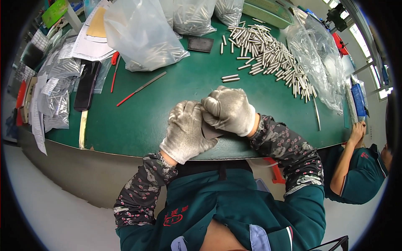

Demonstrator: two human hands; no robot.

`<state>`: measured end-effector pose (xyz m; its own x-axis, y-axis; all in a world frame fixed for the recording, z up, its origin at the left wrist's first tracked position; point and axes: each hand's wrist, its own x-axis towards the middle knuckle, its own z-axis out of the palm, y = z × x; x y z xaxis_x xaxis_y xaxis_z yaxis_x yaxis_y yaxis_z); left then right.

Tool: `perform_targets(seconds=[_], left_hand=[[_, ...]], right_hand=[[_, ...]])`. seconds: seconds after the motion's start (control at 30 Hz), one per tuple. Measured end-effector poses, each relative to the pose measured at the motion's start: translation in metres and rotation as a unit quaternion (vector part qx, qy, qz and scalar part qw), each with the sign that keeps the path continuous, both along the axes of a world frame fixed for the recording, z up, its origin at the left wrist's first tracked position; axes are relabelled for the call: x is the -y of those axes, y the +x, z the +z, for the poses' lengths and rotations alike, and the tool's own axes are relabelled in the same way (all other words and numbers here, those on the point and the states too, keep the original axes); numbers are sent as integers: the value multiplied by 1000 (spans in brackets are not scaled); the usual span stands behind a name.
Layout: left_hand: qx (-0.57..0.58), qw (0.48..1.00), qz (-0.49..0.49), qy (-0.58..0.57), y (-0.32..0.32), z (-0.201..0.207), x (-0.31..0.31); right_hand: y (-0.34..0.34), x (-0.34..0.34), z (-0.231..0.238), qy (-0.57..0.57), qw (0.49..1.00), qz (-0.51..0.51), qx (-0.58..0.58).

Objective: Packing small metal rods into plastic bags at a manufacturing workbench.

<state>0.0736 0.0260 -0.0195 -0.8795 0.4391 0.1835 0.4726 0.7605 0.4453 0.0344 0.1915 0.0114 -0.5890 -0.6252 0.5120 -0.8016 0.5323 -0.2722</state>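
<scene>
Both my hands wear dirty white knit gloves and meet close to the near edge of the green table. A small dark brown flat piece (210, 131), possibly abrasive paper, shows between them. My left hand (184, 130) is closed over its left side, thumb along the near edge. My right hand (229, 109) makes a fist above the piece's far part; whatever its fingers pinch is hidden. Just beyond, two or three steel pins (230, 78) lie apart from a large pile of similar pins (268, 54).
Plastic bags of pins (142, 37) stand at the back, beside a dark block (200, 44). Leftward lie a red-handled file (141, 88), a phone (87, 85) and papers (90, 37). Clear plastic bags (320, 58) and a thin metal rod (317, 115) are rightward, near another person (356, 171).
</scene>
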Motion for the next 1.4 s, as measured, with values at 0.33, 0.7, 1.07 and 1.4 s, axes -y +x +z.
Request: perform_targets(seconds=[0.33, 0.7, 1.07, 1.4], left_hand=[[-18, 1000, -4, 19, -5, -5, 3], [-10, 1000, -8, -3, 0, 8, -4], [-11, 1000, -18, 5, 2, 12, -2], [-49, 998, -25, 9, 0, 10, -1]], right_hand=[[16, 6, 1, 36, 995, 47, -76], [2, -53, -16, -667, 544, -110, 497], [-7, -77, -40, -766, 353, -11, 537], [-9, -77, -37, -779, 325, 9, 537]])
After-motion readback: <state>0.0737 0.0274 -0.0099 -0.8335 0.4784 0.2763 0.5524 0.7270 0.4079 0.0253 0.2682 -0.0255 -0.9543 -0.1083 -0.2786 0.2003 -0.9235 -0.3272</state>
